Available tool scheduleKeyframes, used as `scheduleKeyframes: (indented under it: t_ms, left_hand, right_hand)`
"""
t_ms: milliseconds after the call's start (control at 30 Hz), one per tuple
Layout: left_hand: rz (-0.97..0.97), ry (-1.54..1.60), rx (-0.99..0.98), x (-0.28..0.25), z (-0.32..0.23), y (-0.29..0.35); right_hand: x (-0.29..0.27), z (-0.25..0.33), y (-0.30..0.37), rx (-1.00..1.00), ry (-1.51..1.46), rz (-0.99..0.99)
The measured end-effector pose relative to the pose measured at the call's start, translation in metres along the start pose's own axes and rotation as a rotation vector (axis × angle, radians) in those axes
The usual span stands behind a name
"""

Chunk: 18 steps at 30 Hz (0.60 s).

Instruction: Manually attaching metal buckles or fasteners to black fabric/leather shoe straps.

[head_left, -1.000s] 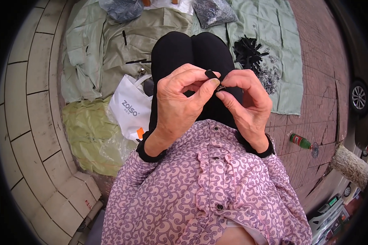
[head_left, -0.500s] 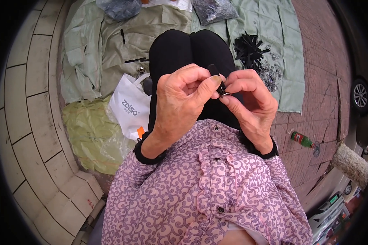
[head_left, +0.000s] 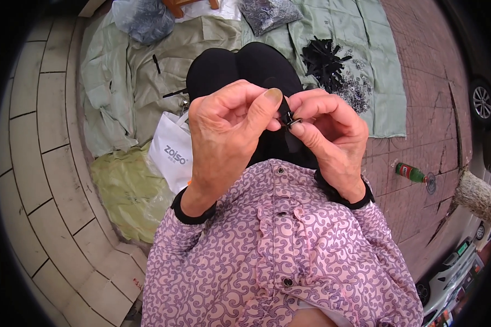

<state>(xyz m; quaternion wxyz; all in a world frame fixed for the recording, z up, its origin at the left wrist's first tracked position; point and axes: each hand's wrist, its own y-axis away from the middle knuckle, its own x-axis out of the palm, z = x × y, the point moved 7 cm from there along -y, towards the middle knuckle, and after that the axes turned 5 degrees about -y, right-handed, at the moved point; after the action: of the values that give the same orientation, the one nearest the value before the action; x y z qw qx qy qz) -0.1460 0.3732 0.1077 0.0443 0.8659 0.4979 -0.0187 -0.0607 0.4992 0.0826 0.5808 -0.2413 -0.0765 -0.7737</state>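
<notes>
L hand (head_left: 226, 128) pinches blk strap (head_left: 284, 108), thumb to finger. R hand (head_left: 334, 129), fingertips closed, grips sm. metal fitting (head_left: 295, 122) by it.

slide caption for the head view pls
Left hand pinches a black strap, right hand a small shiny piece; black strips lie heaped on green cloth.

The left grip (head_left: 223, 131) and right grip (head_left: 335, 133) meet in front of the body, fingertips just beside each other, both forearms angling inward. The left thumb (head_left: 263, 111) presses against a curled index finger, the back of that hand upward above its wrist (head_left: 196, 201). The right thumb (head_left: 311, 135) and index finger (head_left: 305, 110) pinch, aimed leftward.
</notes>
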Motion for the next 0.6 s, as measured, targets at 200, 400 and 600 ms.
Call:
scheduleKeyframes:
  t_ms: [200,400,600]
  left_hand:
    - [-0.003,-0.065,-0.021,0.0026,-0.0040,0.0016]
    - [0.020,-0.110,-0.012,0.0057,-0.0066,0.0037]
    - [-0.001,-0.175,0.114,0.0051,-0.0082,0.0040]
  right_hand:
    - [-0.0020,0.0049,0.0039,0.007,-0.011,-0.007]
    - [-0.0051,0.0067,0.0050,0.014,-0.005,-0.031]
    - [-0.0065,0.0082,0.0053,0.040,0.021,-0.017]
